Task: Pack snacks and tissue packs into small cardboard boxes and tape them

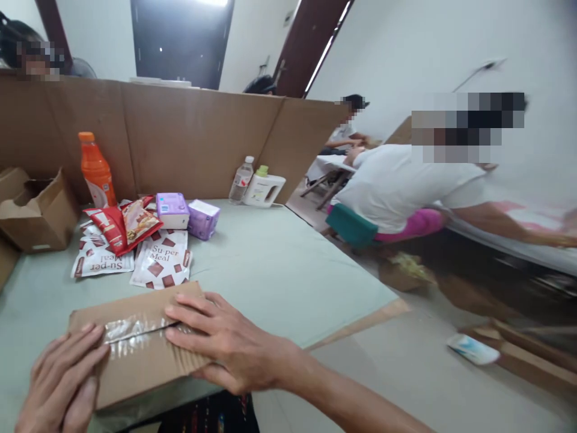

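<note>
- Pale green table [279,264]: flat brown cardboard box [135,355] sealed with clear tape lies at its near edge.
- Right hand [225,343]: open, palm flat, pressing the taped seam.
- Left hand [63,379]: open, fingers resting on the box's left end.
- Snack packets [135,246] and purple boxes [187,213] lie toward the far left corner, beside an orange bottle [95,171].

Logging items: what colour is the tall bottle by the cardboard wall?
Orange bottle, head view.
</note>
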Motion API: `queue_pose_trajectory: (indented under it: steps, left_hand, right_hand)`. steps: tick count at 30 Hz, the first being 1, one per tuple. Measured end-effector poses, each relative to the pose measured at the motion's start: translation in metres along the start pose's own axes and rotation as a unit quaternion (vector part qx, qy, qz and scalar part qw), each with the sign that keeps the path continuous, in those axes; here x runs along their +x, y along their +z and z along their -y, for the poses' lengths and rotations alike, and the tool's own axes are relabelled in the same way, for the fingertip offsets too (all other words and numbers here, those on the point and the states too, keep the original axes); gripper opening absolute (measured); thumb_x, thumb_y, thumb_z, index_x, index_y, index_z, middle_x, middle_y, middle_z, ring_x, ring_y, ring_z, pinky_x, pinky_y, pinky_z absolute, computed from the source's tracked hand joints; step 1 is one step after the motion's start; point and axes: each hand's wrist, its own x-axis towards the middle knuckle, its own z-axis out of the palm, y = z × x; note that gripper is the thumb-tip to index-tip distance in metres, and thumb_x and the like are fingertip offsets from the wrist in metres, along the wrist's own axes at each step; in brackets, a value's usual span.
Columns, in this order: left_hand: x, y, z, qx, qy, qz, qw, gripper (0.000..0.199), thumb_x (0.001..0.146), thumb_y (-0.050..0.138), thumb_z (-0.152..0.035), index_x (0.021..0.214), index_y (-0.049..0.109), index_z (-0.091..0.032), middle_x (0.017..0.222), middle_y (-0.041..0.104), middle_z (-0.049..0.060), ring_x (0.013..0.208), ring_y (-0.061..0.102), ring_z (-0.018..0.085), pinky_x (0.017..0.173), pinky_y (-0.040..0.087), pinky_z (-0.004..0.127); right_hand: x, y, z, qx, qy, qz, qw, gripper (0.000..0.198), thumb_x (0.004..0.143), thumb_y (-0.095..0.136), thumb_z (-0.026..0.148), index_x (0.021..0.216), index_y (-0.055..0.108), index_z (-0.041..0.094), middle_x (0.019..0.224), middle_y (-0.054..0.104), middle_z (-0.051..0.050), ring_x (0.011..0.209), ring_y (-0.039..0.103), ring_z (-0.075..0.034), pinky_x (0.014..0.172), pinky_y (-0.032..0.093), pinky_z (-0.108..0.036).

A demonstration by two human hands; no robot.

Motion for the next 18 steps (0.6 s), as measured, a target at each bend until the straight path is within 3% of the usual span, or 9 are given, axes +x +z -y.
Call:
queue_pose_trajectory:
  steps: [4, 9, 10, 12, 15, 18]
  left_hand:
    - [0.025, 0.047, -0.025, -0.055, 0.042, 0.013, 0.998, 0.049, 0.099, 0.045, -0.015, 0.142, 0.055, -0.036, 0.142, 0.065, 0.002, 0.135, 0.059, 0.028, 0.125, 0.036, 0.052]
    - [0.128, 0.148, -0.047, -0.112, 0.151, 0.095, 0.977, 0.043, 0.103, 0.04, -0.017, 0.142, 0.052, -0.032, 0.141, 0.069, 0.003, 0.14, 0.058, 0.025, 0.122, 0.044, 0.049]
    - [0.147, 0.169, -0.054, -0.113, 0.151, 0.102, 0.977, 0.041, 0.105, 0.039, -0.022, 0.143, 0.053, -0.027, 0.145, 0.066, 0.008, 0.146, 0.052, 0.027, 0.123, 0.041, 0.052]
    - [0.174, 0.207, -0.069, -0.101, 0.124, 0.122, 0.979, 0.051, 0.106, 0.041, -0.031, 0.154, 0.041, -0.014, 0.163, 0.044, 0.022, 0.157, 0.033, 0.036, 0.126, 0.032, 0.062]
    - [0.174, 0.242, -0.084, -0.083, 0.107, 0.177, 0.975, 0.066, 0.105, 0.048, -0.037, 0.161, 0.028, -0.008, 0.169, 0.027, 0.028, 0.16, 0.022, 0.039, 0.126, 0.027, 0.066]
    - [0.14, 0.248, -0.08, -0.057, 0.116, 0.249, 0.96, 0.06, 0.101, 0.059, -0.034, 0.155, 0.044, -0.013, 0.165, 0.038, 0.026, 0.156, 0.032, 0.039, 0.123, 0.034, 0.065]
  right_hand:
    - [-0.07, 0.003, 0.009, -0.039, 0.101, -0.045, 0.993, 0.063, 0.09, 0.073, 0.037, 0.148, 0.057, 0.018, 0.159, 0.051, -0.019, 0.155, 0.036, -0.035, 0.115, 0.043, -0.057]
    - [-0.151, 0.006, -0.012, -0.148, 0.251, -0.127, 0.948, 0.057, 0.097, 0.06, 0.024, 0.154, 0.053, 0.025, 0.157, 0.055, -0.013, 0.15, 0.045, -0.031, 0.11, 0.053, -0.05]
    - [-0.164, 0.007, -0.021, -0.163, 0.28, -0.143, 0.935, 0.055, 0.099, 0.058, 0.025, 0.154, 0.052, 0.026, 0.156, 0.056, -0.012, 0.149, 0.047, -0.032, 0.109, 0.054, -0.05]
    - [-0.187, 0.007, -0.043, -0.188, 0.339, -0.174, 0.905, 0.052, 0.101, 0.053, 0.03, 0.153, 0.054, 0.026, 0.154, 0.058, -0.012, 0.146, 0.051, -0.033, 0.107, 0.055, -0.053]
    - [-0.207, -0.002, -0.085, -0.215, 0.424, -0.2, 0.857, 0.048, 0.101, 0.051, 0.036, 0.146, 0.061, 0.024, 0.149, 0.062, -0.014, 0.141, 0.054, -0.037, 0.106, 0.054, -0.058]
    - [-0.206, -0.021, -0.136, -0.221, 0.531, -0.172, 0.8, 0.045, 0.097, 0.054, 0.035, 0.139, 0.064, 0.023, 0.146, 0.062, -0.016, 0.138, 0.054, -0.037, 0.105, 0.054, -0.058]
